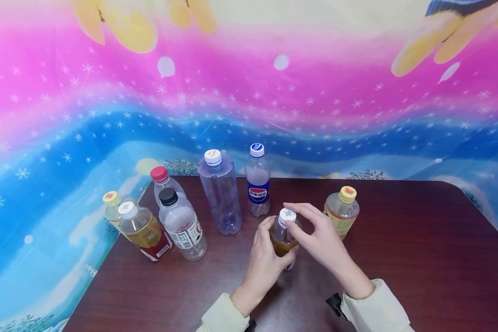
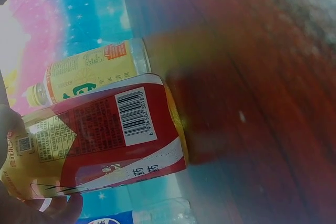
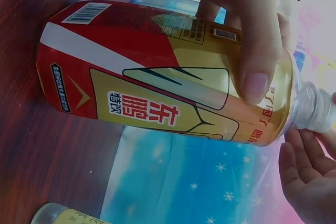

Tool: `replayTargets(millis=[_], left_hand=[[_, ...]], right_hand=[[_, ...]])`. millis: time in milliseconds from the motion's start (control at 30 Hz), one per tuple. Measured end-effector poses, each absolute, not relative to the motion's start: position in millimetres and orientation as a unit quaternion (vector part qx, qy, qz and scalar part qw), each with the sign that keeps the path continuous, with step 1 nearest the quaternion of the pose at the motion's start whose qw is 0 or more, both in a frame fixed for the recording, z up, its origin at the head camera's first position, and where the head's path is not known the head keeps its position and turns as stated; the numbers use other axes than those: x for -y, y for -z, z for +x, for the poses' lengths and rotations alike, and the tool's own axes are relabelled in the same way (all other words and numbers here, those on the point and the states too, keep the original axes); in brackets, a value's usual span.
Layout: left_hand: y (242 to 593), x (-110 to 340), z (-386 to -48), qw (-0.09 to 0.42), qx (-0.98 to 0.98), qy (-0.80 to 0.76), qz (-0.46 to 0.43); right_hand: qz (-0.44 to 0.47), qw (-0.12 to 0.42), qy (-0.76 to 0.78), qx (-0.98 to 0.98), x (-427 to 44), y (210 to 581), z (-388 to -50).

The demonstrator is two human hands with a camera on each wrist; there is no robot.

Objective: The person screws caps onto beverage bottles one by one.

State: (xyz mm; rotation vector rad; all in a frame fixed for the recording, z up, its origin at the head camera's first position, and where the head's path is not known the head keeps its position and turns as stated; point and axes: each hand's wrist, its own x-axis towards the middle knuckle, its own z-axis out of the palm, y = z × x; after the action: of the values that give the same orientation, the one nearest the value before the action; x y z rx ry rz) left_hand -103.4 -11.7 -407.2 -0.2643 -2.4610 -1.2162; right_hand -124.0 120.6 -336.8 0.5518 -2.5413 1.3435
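My left hand (image 1: 262, 260) grips a red and gold drink bottle (image 3: 157, 77) around its upper body, above the dark table. The left thumb (image 3: 257, 72) lies across the gold part of the label in the right wrist view. My right hand (image 1: 323, 237) pinches the bottle's white cap (image 1: 287, 216) between thumb and fingers. The cap sits on the neck. In the left wrist view the bottle's barcode side (image 2: 136, 116) faces the camera. Whether its base touches the table, I cannot tell.
Right of my hands stands a yellow-capped bottle (image 1: 341, 214). Behind are a blue-labelled Pepsi bottle (image 1: 257, 184) and a tall clear bottle (image 1: 222, 193). On the left, a black-capped bottle (image 1: 184, 230), a red-capped one (image 1: 160, 175) and others cluster. A printed cloth (image 1: 249, 101) hangs behind the table (image 1: 419, 258).
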Motion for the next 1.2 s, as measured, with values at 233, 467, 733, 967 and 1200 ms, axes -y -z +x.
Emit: replayTargets(millis=[233, 467, 733, 967, 1200], left_hand=[[406.5, 11.6, -103.0, 0.192, 0.878, 0.429, -0.093], [407.8, 11.1, -103.6, 0.198, 0.877, 0.428, -0.091], [407.7, 12.0, -103.2, 0.189, 0.878, 0.43, -0.092], [409.2, 12.3, -103.9, 0.203, 0.876, 0.427, -0.101], [408.2, 11.4, -103.5, 0.196, 0.876, 0.43, -0.094]], right_hand=[[0.171, 0.128, -0.447, 0.869, -119.5, 336.1, -125.6], [0.152, 0.141, -0.444, 0.872, -117.2, 335.5, -126.3], [0.144, 0.13, -0.433, 0.88, -114.6, 334.4, -127.5], [0.192, 0.119, -0.443, 0.868, -121.2, 337.2, -125.5], [0.166, 0.122, -0.447, 0.871, -120.6, 334.4, -126.6]])
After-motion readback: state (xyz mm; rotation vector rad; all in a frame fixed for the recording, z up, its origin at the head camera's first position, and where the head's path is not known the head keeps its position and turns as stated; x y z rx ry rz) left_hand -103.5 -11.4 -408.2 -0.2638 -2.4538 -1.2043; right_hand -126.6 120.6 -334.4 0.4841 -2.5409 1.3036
